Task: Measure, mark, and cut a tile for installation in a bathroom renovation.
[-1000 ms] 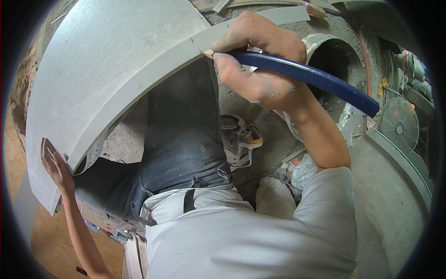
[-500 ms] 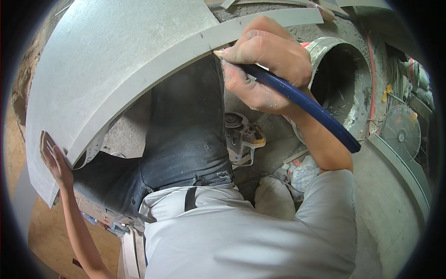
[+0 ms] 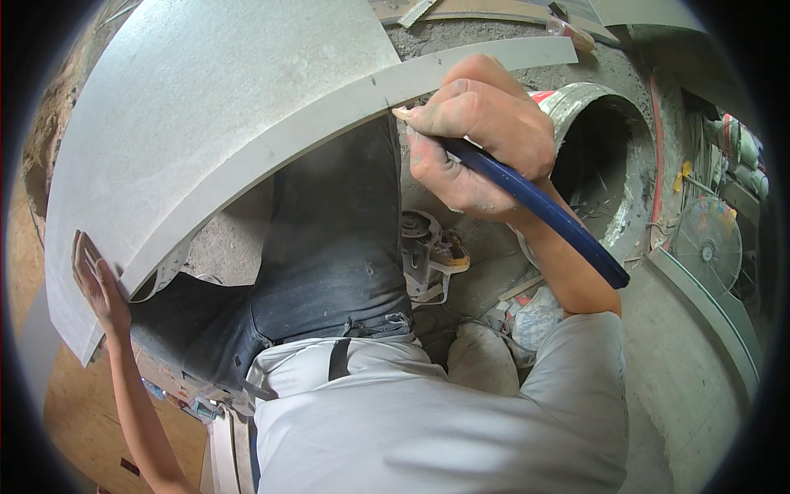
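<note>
A large light-grey tile (image 3: 214,90) lies across the upper left. Along its near edge runs a long pale strip (image 3: 271,140), curved in this view and reaching past the tile on the right. Small dark marks show on the strip. My left hand (image 3: 100,288) rests flat, fingers stretched, on the tile beside the strip's left end. My right hand (image 3: 485,136) is closed around a thick dark-blue carpenter's pencil (image 3: 543,202). The pencil's pale sharpened tip is at the strip's near edge, close to a dark mark; whether it touches cannot be told.
A dirty, whitish bucket (image 3: 634,123) lies on its side at the right. Below my right hand an angle grinder (image 3: 424,255) sits on the dusty floor. Farther right are a round fan (image 3: 708,247) and a long board (image 3: 716,305). My jeans-clad leg (image 3: 333,230) extends under the strip.
The far part of the scene sits slightly lower in the picture. My right hand and the pencil stay by the strip's edge; a dark mark now shows beside the tip. My left hand stays put.
</note>
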Motion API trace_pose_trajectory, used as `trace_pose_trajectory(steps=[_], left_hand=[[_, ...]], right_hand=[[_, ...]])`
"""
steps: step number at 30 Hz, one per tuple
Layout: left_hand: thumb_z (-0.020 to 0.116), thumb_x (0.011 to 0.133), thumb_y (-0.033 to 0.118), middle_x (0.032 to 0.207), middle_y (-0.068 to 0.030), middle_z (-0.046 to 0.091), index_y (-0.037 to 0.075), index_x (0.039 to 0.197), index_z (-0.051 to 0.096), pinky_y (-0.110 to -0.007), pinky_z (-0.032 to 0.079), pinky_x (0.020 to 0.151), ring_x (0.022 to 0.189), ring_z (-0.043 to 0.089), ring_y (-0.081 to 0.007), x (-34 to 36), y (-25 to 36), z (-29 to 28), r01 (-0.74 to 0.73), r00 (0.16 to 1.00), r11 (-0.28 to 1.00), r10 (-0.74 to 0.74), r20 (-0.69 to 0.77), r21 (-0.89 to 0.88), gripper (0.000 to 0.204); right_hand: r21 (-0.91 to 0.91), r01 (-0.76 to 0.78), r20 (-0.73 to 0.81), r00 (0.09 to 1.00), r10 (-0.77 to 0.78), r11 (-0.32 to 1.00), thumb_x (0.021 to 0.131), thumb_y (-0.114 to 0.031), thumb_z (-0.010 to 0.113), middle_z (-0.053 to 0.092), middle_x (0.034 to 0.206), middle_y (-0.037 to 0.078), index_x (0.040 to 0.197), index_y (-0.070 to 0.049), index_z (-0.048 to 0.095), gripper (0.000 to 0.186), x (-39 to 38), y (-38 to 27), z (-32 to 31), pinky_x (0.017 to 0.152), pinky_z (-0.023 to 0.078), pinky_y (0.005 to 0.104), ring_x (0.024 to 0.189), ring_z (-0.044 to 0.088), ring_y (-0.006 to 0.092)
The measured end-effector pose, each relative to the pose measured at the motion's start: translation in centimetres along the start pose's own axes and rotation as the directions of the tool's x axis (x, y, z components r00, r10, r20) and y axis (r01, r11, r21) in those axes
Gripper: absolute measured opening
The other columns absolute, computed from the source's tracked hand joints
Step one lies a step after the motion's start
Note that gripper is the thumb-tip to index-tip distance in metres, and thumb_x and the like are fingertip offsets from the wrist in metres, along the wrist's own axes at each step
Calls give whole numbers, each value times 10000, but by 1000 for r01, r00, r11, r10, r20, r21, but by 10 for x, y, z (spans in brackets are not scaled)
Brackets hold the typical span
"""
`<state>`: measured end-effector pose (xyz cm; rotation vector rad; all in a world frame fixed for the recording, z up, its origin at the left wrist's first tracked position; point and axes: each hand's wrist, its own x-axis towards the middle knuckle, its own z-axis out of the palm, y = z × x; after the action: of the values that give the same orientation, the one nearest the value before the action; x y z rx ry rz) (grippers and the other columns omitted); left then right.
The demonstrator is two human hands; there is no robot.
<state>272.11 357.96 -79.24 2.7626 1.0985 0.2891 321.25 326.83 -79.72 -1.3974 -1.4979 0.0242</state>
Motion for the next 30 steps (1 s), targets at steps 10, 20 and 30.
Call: trace_pose_trajectory(steps=[10, 20, 30], left_hand=[[453, 1106, 328, 1594, -206, 461, -21, 1542, 461, -451, 238, 1257, 1507, 387, -338, 3, 5, -2, 3, 1000, 1000, -3, 1, 1, 559], [454, 1100, 367, 1589, -219, 464, -23, 1525, 476, -457, 251, 1248, 1498, 394, -354, 6, 4, -7, -2, 1000, 1000, 3, -28, 29, 578], [662, 977, 243, 1404, -246, 564, -6, 1461, 514, -489, 396, 1131, 1353, 495, -426, -21, 30, -43, -83, 997, 989, 83, -9, -123, 564]], right_hand=[[9, -12, 7, 1000, 12, 1000, 608, 70, 754, 587, 679, 48, 791, -55, 683, 232, 0, 1, -2, 641, 469, 352, 666, 584, 240], [388, -414, 90, 906, 414, 823, 780, 24, 752, 659, 737, 42, 851, -25, 707, 98, 11, -13, -23, 639, 486, 278, 670, 605, 131], [-202, -46, 334, 936, 112, 978, 778, -237, 873, 678, 924, 144, 1152, -46, 712, 450, 70, -17, -60, 860, 538, 446, 930, 666, 370]])
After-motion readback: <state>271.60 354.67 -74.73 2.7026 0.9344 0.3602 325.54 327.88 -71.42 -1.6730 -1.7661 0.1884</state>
